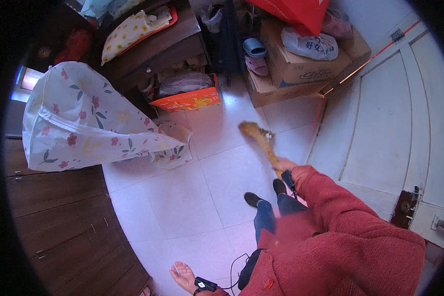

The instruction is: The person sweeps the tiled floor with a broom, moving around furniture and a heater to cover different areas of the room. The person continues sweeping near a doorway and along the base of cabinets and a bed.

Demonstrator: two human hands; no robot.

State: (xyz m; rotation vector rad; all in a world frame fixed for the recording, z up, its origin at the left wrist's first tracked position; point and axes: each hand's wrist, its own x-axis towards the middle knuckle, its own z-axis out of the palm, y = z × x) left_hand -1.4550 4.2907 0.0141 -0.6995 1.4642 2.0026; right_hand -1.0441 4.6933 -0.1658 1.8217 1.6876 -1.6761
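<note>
My right hand point(283, 166) grips the handle end of a yellow-brown hand broom point(262, 143), its fingers closed round it. The broom reaches out over the pale floor tiles, slightly blurred, with its bushy head toward the orange box and cardboard boxes. A small whitish bit shows beside the bristles. Low in the view, my left hand point(183, 277) is apart from everything, palm up, fingers spread and holding nothing. A black strap with a small device circles my left wrist.
A white floral cloth cover point(84, 123) droops onto the floor at left, above dark wooden cabinets point(59, 212). Ahead stand an orange box point(188, 100) and cardboard boxes point(301, 66), with blue slippers point(254, 47) and pink slippers point(256, 65). A white door point(375, 123) stands at right.
</note>
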